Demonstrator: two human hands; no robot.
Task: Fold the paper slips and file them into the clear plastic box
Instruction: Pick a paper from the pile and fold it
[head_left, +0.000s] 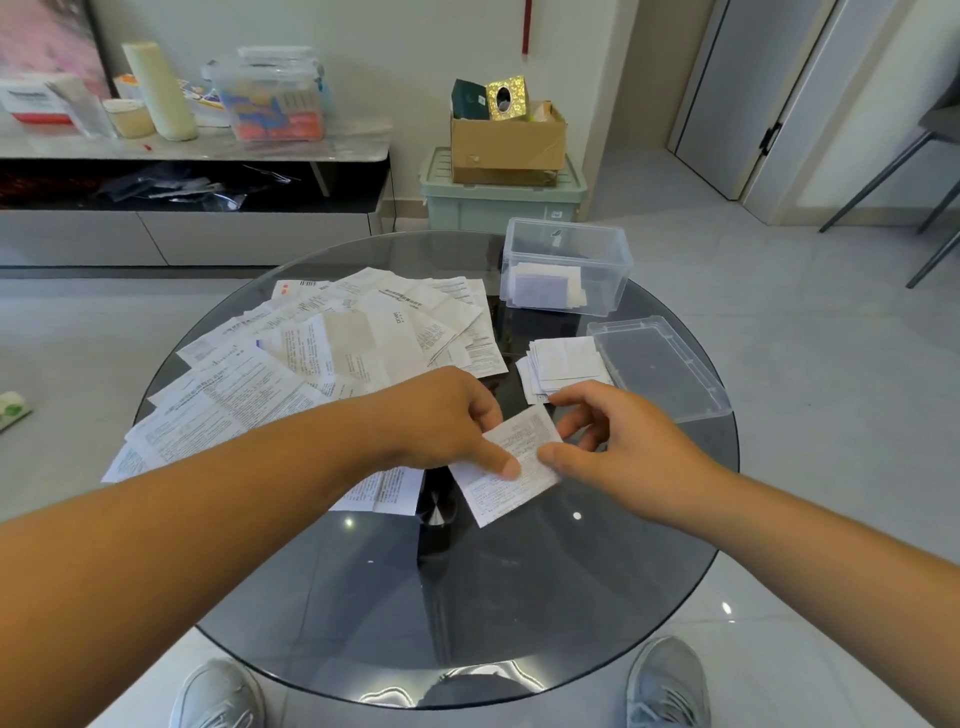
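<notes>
Seen from the head camera, both hands met over the near middle of the round glass tabletop (519, 597). The left hand (447, 421) pinched a small printed paper slip (511, 483), its thumb pressed on the slip's face and its curled fingers at the far edge. The right hand (618, 447) gripped the same slip by its right edge, thumb on top and fingers curled behind. The slip sat tilted, low over the glass.

Farther back on the right stood the clear plastic box (613, 260), open, with a few folded slips (545, 286) inside. Its lid (660, 364) lay nearer on the right, and a small stack of folded papers (566, 364) rested just beside it. A wide heap of unfolded sheets (332, 353) covered the left half.
</notes>
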